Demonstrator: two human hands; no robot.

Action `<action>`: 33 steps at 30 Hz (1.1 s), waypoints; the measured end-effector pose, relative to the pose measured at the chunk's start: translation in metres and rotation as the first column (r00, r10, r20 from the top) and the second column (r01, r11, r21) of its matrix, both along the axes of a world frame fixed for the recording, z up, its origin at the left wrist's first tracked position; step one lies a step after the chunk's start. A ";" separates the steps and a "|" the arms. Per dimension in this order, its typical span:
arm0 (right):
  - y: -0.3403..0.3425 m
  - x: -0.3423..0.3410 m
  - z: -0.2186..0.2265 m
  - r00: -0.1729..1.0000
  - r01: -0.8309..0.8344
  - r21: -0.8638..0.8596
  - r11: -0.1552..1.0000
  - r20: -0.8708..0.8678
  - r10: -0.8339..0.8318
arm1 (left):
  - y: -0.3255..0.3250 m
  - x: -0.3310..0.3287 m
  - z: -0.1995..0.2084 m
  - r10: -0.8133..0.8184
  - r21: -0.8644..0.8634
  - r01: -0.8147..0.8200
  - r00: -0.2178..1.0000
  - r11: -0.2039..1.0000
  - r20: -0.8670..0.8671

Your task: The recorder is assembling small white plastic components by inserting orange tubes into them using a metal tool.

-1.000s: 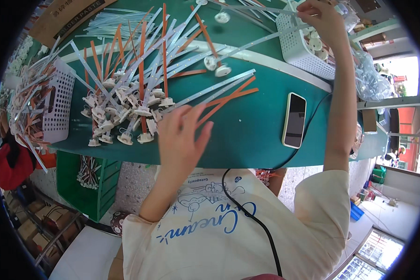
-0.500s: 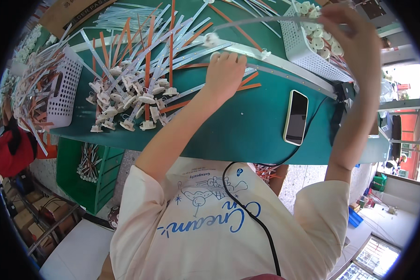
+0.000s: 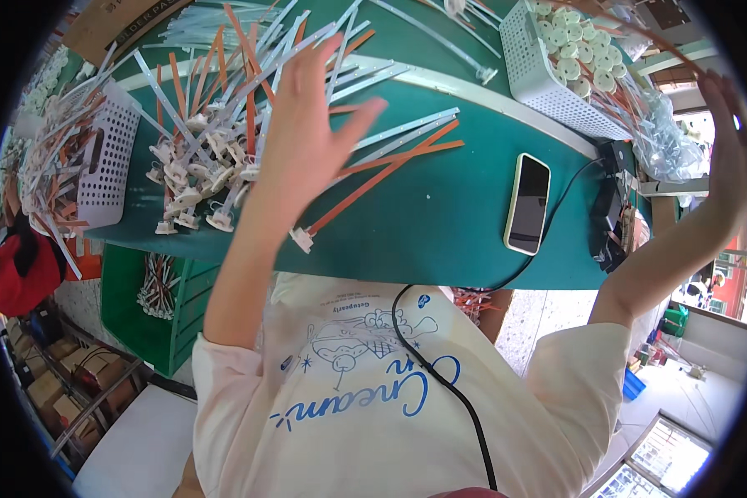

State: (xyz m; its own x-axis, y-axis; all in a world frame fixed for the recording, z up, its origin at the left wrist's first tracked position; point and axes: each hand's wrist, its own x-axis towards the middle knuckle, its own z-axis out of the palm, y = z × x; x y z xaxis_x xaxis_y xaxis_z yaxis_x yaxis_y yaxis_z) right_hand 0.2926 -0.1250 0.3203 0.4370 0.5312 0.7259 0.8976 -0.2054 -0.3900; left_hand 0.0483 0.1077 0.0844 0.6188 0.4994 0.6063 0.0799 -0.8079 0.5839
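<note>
My left hand (image 3: pixel 300 133) reaches over a pile of narrow strips with white round end pieces (image 3: pixel 192 187). Its thumb stands apart from the fingers, and it hides part of the pile; I see nothing held in it. Far to the right, my raised right hand (image 3: pixel 732 137) pinches the end of a thin orange-brown strip (image 3: pixel 651 35), which arches up and out of view at the top. Below my left wrist lies an orange strip with a white end piece (image 3: pixel 302 240). Another pale strip with an end piece (image 3: pixel 486 75) rests near the far rail.
A white perforated basket (image 3: pixel 533 75) with round white pieces stands at the back right. Another perforated basket (image 3: pixel 112 166), full of strips, is at the left. A phone (image 3: pixel 528 203) and a black cable (image 3: pixel 560 203) lie on the green table (image 3: pixel 440 241). A green crate (image 3: pixel 195 311) sits below.
My right hand has swung outward to the right with a strip. My left hand has moved left from mid-table to the pile, its fingers now spread.
</note>
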 end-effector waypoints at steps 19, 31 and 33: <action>-0.015 -0.146 -0.261 0.342 -0.365 -0.088 0.927 -0.939 0.045 | -0.116 -0.020 -0.075 -0.400 -0.416 0.330 0.912 0.847 -0.091; -0.049 -0.165 -0.264 0.200 -0.112 0.049 0.993 -0.977 0.070 | -0.118 -0.038 -0.083 -0.415 -0.265 0.352 0.878 0.898 -0.238; -0.046 -0.166 -0.267 0.222 -0.142 0.075 0.987 -0.969 0.105 | -0.121 -0.034 -0.082 -0.351 -0.250 0.289 0.902 0.924 -0.252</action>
